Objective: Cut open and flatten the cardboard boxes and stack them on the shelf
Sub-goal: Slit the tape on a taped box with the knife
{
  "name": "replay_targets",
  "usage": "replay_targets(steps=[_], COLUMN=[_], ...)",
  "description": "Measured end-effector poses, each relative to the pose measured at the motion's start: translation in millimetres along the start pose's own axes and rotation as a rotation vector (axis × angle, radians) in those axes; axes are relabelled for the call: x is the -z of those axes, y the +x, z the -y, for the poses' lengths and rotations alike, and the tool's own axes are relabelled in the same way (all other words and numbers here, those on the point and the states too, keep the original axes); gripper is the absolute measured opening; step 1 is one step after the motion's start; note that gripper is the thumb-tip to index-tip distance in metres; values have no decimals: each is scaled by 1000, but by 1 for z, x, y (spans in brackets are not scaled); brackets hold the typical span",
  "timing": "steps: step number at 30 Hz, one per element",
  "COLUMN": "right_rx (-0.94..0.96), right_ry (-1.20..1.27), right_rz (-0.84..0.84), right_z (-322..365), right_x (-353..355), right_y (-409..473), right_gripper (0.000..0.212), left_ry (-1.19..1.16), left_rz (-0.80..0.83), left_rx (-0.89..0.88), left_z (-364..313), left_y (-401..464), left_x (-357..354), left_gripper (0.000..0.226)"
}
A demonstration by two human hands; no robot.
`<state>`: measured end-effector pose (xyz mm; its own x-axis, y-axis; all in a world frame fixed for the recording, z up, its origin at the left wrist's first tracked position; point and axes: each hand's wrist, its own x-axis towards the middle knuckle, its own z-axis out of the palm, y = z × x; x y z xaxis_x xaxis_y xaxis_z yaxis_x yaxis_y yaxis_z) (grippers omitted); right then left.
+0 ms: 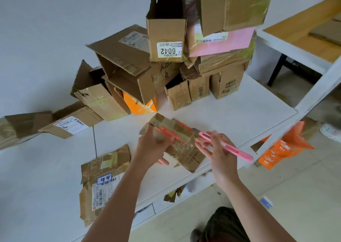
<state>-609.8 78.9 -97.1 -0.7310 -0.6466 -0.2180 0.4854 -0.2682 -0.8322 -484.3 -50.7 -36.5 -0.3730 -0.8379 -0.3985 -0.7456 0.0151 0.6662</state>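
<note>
Two hands busy: left hand point(153, 145) grips taped corrugated box point(181, 143); right hand point(219, 149) pinches slim pink cutter point(227, 145).

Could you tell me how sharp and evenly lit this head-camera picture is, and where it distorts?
Head view: soft, even daylight with faint shadows; glare on the tape of the small box gripped by the left hand; slight blur on the right hand holding the pink cutter; wide-angle bending tilts the shelf frame.

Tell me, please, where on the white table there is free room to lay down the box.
Bare white table lies between the held box and the stacked boxes, out to the right corner. Another patch lies left of the flattened box. The back, under the stack, is crowded.
</note>
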Motion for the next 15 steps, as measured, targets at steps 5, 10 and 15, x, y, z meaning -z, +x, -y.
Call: replay_targets(steps=[5,10,15], right_rx=[-38,-55,-53], right_ry=[18,101,126], right_rz=[-84,-66,-73], right_z=[2,-5,-11], right_x=[15,14,-3], right_y=[2,-2,10], right_gripper=[29,19,18], left_ry=[686,730,643], left_rz=[-265,-59,-148], left_rx=[-187,-320,-197], left_z=[-1,10,6], left_y=[11,18,9], left_x=[-4,-14,-20], left_gripper=[79,65,83])
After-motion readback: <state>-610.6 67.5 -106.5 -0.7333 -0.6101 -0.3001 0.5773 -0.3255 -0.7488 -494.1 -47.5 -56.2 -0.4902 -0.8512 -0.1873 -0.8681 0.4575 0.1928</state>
